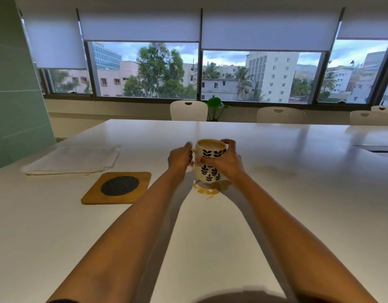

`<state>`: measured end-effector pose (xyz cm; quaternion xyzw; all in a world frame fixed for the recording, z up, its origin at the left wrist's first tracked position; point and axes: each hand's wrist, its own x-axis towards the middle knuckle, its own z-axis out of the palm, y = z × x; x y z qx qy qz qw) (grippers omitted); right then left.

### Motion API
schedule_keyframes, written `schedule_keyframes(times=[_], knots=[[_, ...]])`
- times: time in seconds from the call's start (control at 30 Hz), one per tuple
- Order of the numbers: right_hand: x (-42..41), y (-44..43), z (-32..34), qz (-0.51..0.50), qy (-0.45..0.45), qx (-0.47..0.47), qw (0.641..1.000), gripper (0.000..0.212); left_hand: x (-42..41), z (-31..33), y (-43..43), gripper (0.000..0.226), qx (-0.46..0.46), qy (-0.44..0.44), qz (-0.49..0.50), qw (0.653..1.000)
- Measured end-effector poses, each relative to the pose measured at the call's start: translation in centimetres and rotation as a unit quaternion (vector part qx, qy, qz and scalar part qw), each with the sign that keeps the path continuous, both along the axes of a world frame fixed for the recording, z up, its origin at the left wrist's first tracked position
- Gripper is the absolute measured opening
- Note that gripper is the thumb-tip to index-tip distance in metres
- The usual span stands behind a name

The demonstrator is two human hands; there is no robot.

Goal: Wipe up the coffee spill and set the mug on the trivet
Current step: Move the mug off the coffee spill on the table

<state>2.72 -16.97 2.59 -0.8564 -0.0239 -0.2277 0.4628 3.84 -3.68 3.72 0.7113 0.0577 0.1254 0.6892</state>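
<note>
Mug (210,160), white with dark leaf prints and filled nearly to the brim with milky coffee, sits at the middle of the white counter (276,215), clasped from both sides. The left hand (180,157) closes around the handle side, fingers curled at the handle, though how fully they thread it cannot be told; the right hand (224,159) wraps the body, thumb across the front and fingers over the far rim. Whether the base rests on the counter or is just lifted is not clear. Directly below and slightly nearer the person lies the spill (207,190), a tan ring and streaks touching the mug's foot. The trivet (116,188), a wooden square with a dark round mesh centre, lies to the left of the mug and a little nearer the person, on the left hand's side, well apart from the spill. Beyond the trivet, a folded white cloth (72,159) lies flat. The carry, I judge, runs leftward and slightly back toward the body, kept level since the coffee stands so high; the cloth would then be within the left hand's easier reach.
</note>
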Motion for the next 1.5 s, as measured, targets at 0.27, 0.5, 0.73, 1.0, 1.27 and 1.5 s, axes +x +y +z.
schedule_keyframes(times=[0.27, 0.5, 0.73, 1.0, 1.27, 1.5], knots=[[0.9, -3.0, 2.9, -0.023, -0.008, 0.016, 1.0, 0.09, 1.1, 3.2, -2.8, 0.038, 0.007, -0.013, -0.035, 0.999], [3.0, -7.6, 3.0, -0.038, -0.009, 0.01, 0.999, 0.093, 2.8, 3.3, -7.5, 0.038, 0.013, -0.013, -0.049, 0.999], [5.3, -12.7, 2.5, -0.05, -0.002, -0.024, 0.998, 0.091, 4.9, 2.5, -12.5, 0.037, 0.001, -0.004, -0.068, 0.998], [6.5, -16.5, 0.5, -0.046, 0.016, -0.026, 0.998, 0.09, 6.7, 0.5, -16.2, 0.037, 0.006, 0.026, -0.065, 0.998], [7.3, -18.2, -1.5, -0.047, 0.029, -0.039, 0.998, 0.092, 7.2, -1.1, -18.0, 0.037, 0.012, 0.047, -0.056, 0.997], [7.4, -19.0, -2.4, -0.047, 0.032, -0.035, 0.998, 0.093, 7.0, -1.7, -18.7, 0.037, 0.019, 0.052, -0.06, 0.997]])
